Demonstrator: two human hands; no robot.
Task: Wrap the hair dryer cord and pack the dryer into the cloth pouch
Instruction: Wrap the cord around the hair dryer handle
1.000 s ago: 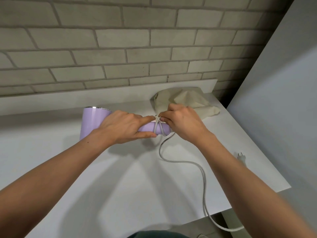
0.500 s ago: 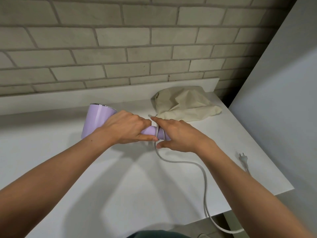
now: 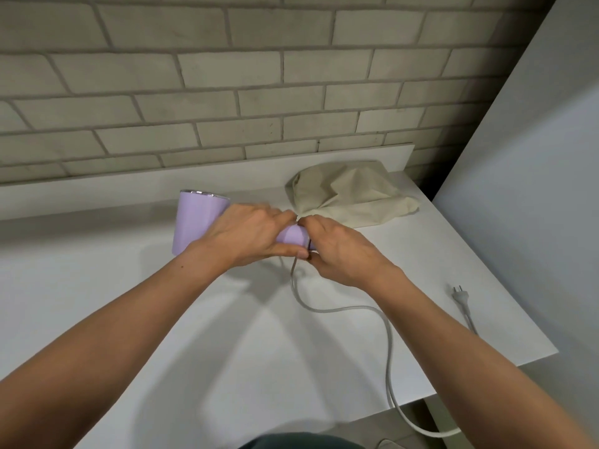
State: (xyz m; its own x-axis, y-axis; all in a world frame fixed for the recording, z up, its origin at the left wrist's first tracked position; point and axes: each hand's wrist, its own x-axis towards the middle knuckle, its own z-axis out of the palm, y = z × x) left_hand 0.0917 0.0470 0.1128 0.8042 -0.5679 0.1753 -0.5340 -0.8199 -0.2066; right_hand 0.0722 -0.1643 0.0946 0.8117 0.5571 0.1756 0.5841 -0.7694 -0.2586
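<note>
A lilac hair dryer [image 3: 194, 218] lies on the white table [image 3: 129, 303], its barrel to the left and its handle pointing right. My left hand [image 3: 246, 234] grips the handle. My right hand [image 3: 340, 251] is curled round the handle's end and holds the grey cord [image 3: 385, 332] there. The cord runs down from the handle, curves over the table and drops off the front edge. Its plug [image 3: 462, 298] lies near the right edge. A beige cloth pouch [image 3: 350, 192] lies crumpled just behind my right hand.
A brick wall [image 3: 227, 92] with a low white ledge [image 3: 97, 192] stands behind the table. A grey panel [image 3: 525, 189] rises on the right. The table's front right corner [image 3: 551, 353] is close to the cord's hanging loop.
My right hand has gone round the handle's end with the cord, from below the handle back up over it. The loose cord on the table has shortened a little and the plug has shifted.
</note>
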